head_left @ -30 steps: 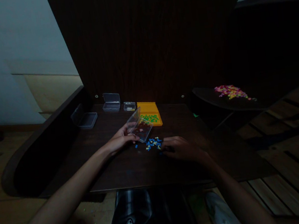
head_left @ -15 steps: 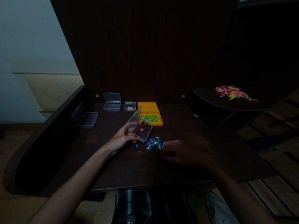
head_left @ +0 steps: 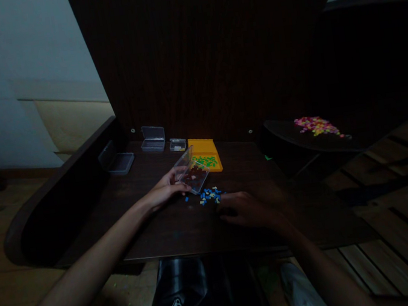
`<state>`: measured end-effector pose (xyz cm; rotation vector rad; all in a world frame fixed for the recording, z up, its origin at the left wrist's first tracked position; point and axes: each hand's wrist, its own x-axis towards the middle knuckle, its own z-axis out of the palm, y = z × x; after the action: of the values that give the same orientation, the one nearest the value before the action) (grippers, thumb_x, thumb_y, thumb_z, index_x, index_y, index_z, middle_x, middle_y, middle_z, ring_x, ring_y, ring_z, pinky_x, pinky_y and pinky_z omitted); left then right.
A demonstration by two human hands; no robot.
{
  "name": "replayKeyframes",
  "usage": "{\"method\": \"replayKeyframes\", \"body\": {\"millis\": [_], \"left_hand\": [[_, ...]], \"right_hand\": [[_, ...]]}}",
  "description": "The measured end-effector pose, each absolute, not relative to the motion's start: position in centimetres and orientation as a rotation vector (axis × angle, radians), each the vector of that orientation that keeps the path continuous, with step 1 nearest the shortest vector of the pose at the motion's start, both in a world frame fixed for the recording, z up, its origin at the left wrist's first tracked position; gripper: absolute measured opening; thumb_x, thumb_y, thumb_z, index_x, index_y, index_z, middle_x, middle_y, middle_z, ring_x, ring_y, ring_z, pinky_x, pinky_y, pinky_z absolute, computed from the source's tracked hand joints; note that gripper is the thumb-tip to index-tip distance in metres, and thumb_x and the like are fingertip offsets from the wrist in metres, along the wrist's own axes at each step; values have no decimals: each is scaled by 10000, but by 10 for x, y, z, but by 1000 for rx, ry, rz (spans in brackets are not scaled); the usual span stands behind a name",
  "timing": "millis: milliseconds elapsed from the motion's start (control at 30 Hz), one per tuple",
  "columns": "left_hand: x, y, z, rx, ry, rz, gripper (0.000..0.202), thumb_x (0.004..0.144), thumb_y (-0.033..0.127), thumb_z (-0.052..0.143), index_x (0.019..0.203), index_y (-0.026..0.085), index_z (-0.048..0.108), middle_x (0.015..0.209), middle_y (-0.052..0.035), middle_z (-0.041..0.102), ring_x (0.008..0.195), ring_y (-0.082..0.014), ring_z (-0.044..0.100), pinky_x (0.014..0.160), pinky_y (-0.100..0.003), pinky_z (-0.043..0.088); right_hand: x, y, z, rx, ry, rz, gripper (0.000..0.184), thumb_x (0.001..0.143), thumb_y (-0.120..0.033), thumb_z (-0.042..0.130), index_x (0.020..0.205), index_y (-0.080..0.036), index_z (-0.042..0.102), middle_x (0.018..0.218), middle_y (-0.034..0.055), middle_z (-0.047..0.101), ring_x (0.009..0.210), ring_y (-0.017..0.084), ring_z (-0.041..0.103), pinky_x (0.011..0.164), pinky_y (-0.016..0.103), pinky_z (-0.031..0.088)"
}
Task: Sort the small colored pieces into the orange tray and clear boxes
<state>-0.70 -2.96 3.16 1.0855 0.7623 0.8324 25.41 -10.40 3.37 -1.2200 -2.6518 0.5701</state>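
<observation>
My left hand (head_left: 167,189) grips a clear hinged plastic box (head_left: 200,181) by its left side, lid raised. Dark reddish small pieces (head_left: 191,173) lie inside it. Just in front of the box, a small pile of blue and pale yellow pieces (head_left: 209,196) is spread on the dark wooden table (head_left: 155,239), with one blue piece (head_left: 186,199) apart to the left. My right hand (head_left: 243,208) rests at the right edge of that pile, fingers bent and drawn together. Dim light hides whatever its fingertips may hold.
Behind the held box stands an open yellow case (head_left: 203,146) with green pieces (head_left: 207,161). Clear boxes (head_left: 153,142), (head_left: 121,164) and a smaller clear box (head_left: 178,145) sit at the back left. Pink and yellow pieces (head_left: 317,126) lie on a dark surface at right.
My right hand has shifted slightly left along the edge of the blue and yellow pile. The left hand and the clear box stay in place.
</observation>
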Motion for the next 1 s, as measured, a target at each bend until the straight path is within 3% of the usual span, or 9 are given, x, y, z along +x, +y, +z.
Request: {"method": "replayKeyframes", "body": {"millis": [300,500,700,833,1000], "left_hand": [[-7,-30,31,1058,744,848,637,612,18,748,1193,169,535,1091,-86,705,847,-169,676,624,-237,474],[-7,-30,30,1048,751,847,638,593,15,750,1174,172,535,1048,-72,716,780,-145,678,601,-226,478],[-6,-29,29,1065,769,845,633,602,26,750,1181,168,536,1050,-72,712,778,-143,677,602,-228,490],[-6,-29,27,1069,756,830,661,608,34,750,1215,166,524,1084,-91,706,800,-153,681,602,-226,489],[-6,-29,27,1068,741,839,641,607,24,748,1195,162,534,1081,-95,706,754,-139,675,597,-228,485]], "right_hand": [[247,-105,34,-1207,-2717,550,160,928,-212,541,961,-197,696,957,38,693,827,142,638,714,243,428],[243,-110,31,-1284,-2750,383,240,942,-197,503,1069,-218,705,1012,54,707,823,152,650,688,246,428],[258,-112,37,-1290,-2643,438,255,939,-199,501,1131,-223,666,1082,58,705,927,172,661,784,268,458],[265,-114,39,-1363,-2615,456,196,875,-236,597,1055,-207,667,1061,57,700,914,187,655,786,287,454],[260,-115,38,-1382,-2681,469,125,883,-237,593,977,-199,665,1019,48,697,892,177,648,740,270,431]]}}
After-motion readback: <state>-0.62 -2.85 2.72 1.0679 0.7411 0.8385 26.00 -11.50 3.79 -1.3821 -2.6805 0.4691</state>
